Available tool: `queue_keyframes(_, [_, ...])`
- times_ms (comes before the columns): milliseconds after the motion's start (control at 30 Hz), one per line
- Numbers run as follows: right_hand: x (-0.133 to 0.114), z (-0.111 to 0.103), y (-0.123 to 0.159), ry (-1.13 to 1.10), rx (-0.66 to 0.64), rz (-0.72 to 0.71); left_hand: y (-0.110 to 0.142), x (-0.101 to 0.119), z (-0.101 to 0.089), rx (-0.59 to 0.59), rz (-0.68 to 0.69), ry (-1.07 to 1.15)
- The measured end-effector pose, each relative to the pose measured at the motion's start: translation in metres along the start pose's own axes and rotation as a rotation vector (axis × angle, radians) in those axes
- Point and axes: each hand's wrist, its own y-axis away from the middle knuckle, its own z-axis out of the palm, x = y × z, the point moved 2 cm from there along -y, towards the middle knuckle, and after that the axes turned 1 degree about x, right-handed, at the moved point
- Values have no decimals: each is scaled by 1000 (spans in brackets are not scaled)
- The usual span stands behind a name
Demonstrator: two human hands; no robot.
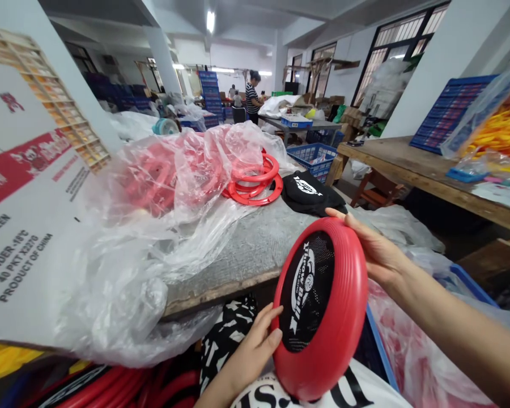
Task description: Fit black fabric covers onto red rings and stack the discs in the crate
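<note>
A red flying disc (346,294) with a black mesh centre and white "Throw Ball" print is tilted on edge in front of my body. My left hand (253,345) grips its rim at the lower left, thumb and fingers on the edge. At the upper right, my right hand (376,252) is closed round the rim, its palm partly hidden behind the disc. Beyond it on the table lie black printed fabric pieces (310,195). Several loose red rings (257,184) are beside them, partly under a clear plastic bag (195,158) full of red rings.
A white carton (25,226) stands at the left. Below the grey table (238,255) are more red discs (106,391). Right of me is a blue crate (382,351) with clear plastic. A wooden bench (433,170) runs along the right; a person (253,99) stands far back.
</note>
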Motion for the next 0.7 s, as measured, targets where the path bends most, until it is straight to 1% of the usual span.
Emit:
queue_keyframes(67, [4,-4,0,24,14,10,6,0,1,-43,-5,-45])
queue_keyframes(100, [7,-5,-1,28,22,22,8,0,0,-43,-11,-63])
queue_keyframes(167, [16,-7,-2,7,37,58,13,5,-2,3,-17,-74])
queue_keyframes(267, [38,-1,-3,-36,65,116,22,23,-8,96,30,51])
queue_keyframes(333, [59,9,-1,-52,81,154,29,40,-11,96,108,145])
queue_keyframes(367, [69,15,0,-59,78,164,32,48,-13,100,157,154])
queue_keyframes(400, [78,20,2,-65,62,165,36,55,-15,133,202,124])
queue_keyframes(433, [86,26,3,-69,31,164,39,60,-18,203,229,60])
queue_keyframes(500, [96,32,3,-46,-71,181,44,64,-25,396,219,-110])
queue_keyframes(533, [98,32,1,0,-143,213,47,63,-29,479,201,-191])
queue_keyframes(567, [99,30,-2,78,-218,250,50,60,-33,531,188,-255])
queue_keyframes(600, [98,27,-6,192,-276,264,53,57,-38,547,184,-297])
queue_keyframes(633, [96,21,-13,334,-304,228,56,52,-43,548,190,-313])
queue_keyframes(667, [92,15,-21,494,-309,137,59,47,-49,549,201,-309])
queue_keyframes(700, [87,10,-30,660,-300,3,63,42,-55,561,205,-292])
